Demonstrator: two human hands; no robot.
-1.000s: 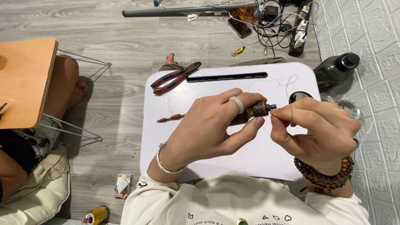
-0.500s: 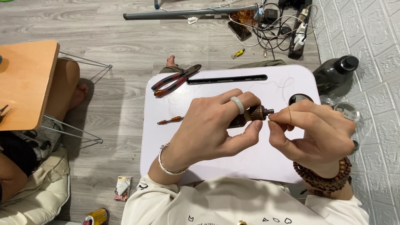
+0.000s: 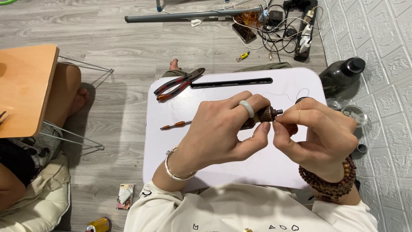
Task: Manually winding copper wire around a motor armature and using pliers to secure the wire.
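Note:
My left hand, with a pale ring and a silver bangle, grips a small dark brown carved bead piece above a white lap table. My right hand, wearing a wooden bead bracelet, pinches a thin thread right at the tip of that piece. The fingertips of both hands meet there. A short strand of small copper-coloured beads lies on the table left of my left hand.
Red-handled pliers lie at the table's far left corner beside a long black slot. A dark bottle stands to the right, and cables and a grey pole lie beyond. Another person's legs and an orange table are on the left.
My right hand has drawn closer to the bead piece, its fingertips now touching my left thumb at the tip. My left hand has hardly shifted.

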